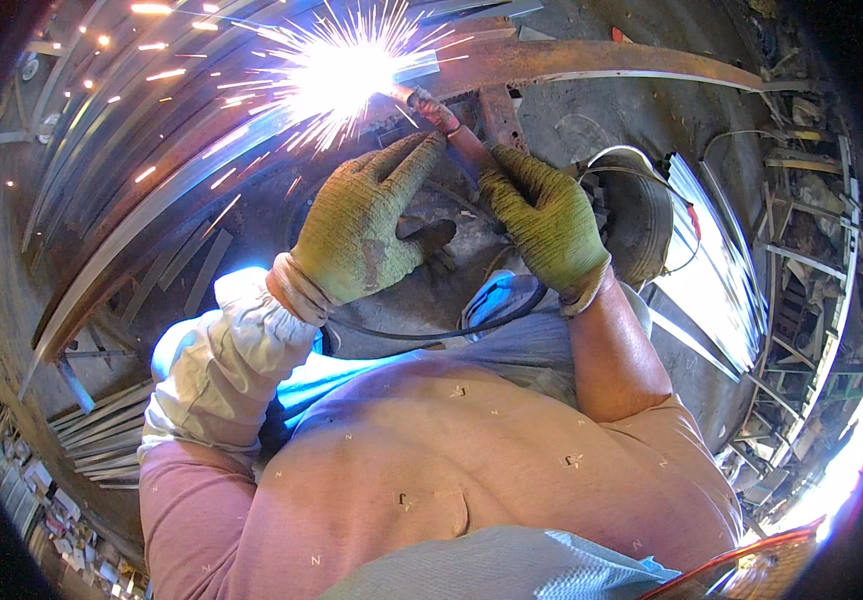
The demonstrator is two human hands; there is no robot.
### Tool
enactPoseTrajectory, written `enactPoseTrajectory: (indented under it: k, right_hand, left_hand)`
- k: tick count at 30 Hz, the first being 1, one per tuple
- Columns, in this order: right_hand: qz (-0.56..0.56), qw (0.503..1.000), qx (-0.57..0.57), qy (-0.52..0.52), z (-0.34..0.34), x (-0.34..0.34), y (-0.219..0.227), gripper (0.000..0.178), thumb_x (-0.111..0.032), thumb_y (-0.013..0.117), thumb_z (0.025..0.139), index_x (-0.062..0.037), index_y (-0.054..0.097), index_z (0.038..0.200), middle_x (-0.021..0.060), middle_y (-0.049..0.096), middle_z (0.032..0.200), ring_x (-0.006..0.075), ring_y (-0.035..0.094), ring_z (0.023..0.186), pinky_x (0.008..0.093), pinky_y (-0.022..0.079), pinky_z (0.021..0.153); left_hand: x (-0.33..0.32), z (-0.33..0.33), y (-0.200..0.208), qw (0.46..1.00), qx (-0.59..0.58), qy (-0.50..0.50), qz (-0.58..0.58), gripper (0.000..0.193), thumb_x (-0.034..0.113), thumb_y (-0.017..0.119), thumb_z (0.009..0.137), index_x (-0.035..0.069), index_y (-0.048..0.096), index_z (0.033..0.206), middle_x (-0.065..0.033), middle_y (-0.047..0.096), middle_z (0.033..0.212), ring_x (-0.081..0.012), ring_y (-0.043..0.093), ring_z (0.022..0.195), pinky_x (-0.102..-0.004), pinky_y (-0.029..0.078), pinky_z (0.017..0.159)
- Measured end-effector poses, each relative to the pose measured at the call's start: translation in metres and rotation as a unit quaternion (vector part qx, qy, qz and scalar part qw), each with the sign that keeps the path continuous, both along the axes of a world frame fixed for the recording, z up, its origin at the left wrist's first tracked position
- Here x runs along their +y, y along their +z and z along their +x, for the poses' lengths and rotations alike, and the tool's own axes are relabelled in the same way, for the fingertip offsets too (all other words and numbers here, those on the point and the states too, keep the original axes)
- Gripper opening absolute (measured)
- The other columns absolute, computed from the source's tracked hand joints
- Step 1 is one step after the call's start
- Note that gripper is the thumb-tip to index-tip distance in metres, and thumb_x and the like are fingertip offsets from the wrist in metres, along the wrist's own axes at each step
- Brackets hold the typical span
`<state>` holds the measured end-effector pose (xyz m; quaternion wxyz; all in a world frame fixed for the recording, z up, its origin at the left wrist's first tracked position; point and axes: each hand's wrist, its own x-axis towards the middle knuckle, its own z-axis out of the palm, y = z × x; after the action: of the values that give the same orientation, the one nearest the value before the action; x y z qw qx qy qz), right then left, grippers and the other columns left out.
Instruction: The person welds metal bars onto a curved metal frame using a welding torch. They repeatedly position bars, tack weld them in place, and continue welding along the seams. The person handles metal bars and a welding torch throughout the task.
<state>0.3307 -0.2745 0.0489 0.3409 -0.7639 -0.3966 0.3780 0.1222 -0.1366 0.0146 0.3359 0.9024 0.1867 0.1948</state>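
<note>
A welding torch [465,146] is gripped in my gloved right hand [549,215], its fingers wrapped round the handle. From the torch's tip a blinding arc [343,78] throws sparks, mostly to the left. The glare hides the spot on the metal where it burns. My gloved left hand [363,218] is open, its fingers stretched out together toward the torch neck and the thumb apart. Whether those fingertips touch the torch, I cannot tell. Just beyond the torch lies a rusty curved metal bar [641,66]. A dark cable [431,332] curves below my hands.
Long metal strips [141,215] fan out on the left. More strips [106,435] are stacked at lower left. A dark round drum-like object [639,222] stands by my right hand, with bright metal sheets [716,270] beside it. A cluttered metal rack [811,260] runs along the right.
</note>
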Motion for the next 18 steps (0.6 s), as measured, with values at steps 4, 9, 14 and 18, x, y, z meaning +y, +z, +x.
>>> enactPoseTrajectory:
  k: [4, 9, 14, 18]
  right_hand:
    - [0.023, 0.999, 0.023, 0.013, 0.001, -0.002, 0.001, 0.046, -0.023, 0.072, 0.112, 0.0003, 0.069, 0.152, 0.0070, 0.079, 0.119, 0.0116, 0.069, 0.103, 0.0297, 0.058, 0.090]
    - [0.005, 0.999, 0.039, 0.009, 0.000, -0.002, 0.003, 0.047, -0.023, 0.071, 0.112, 0.0005, 0.068, 0.153, 0.0067, 0.079, 0.117, 0.0103, 0.068, 0.102, 0.0298, 0.058, 0.091]
    - [-0.022, 1.000, 0.014, 0.009, 0.002, -0.002, 0.002, 0.046, -0.025, 0.072, 0.111, 0.0008, 0.070, 0.149, 0.0123, 0.081, 0.116, 0.0164, 0.073, 0.104, 0.0341, 0.059, 0.093]
    - [0.011, 1.000, -0.002, 0.005, 0.002, -0.003, -0.006, 0.046, -0.030, 0.074, 0.110, 0.0003, 0.073, 0.144, 0.0231, 0.083, 0.116, 0.0257, 0.081, 0.106, 0.0398, 0.061, 0.093]
  left_hand:
    - [0.004, 0.003, -0.001, 0.999, -0.037, -0.030, -0.002, 0.090, 0.025, 0.091, 0.084, 0.003, 0.054, 0.163, -0.0232, 0.065, 0.155, -0.0458, 0.065, 0.138, -0.0531, 0.054, 0.113]
    - [0.000, 0.003, -0.001, 0.999, -0.046, -0.013, 0.014, 0.089, 0.027, 0.091, 0.083, 0.004, 0.056, 0.162, -0.0228, 0.065, 0.154, -0.0456, 0.065, 0.137, -0.0526, 0.054, 0.113]
    - [-0.002, -0.001, -0.005, 1.000, 0.000, -0.004, -0.007, 0.086, 0.029, 0.092, 0.085, 0.004, 0.058, 0.160, -0.0244, 0.066, 0.154, -0.0459, 0.066, 0.137, -0.0519, 0.053, 0.116]
    - [-0.001, -0.001, -0.003, 1.000, 0.017, -0.004, -0.023, 0.092, 0.029, 0.094, 0.084, 0.004, 0.055, 0.163, -0.0270, 0.064, 0.155, -0.0472, 0.063, 0.141, -0.0520, 0.051, 0.119]
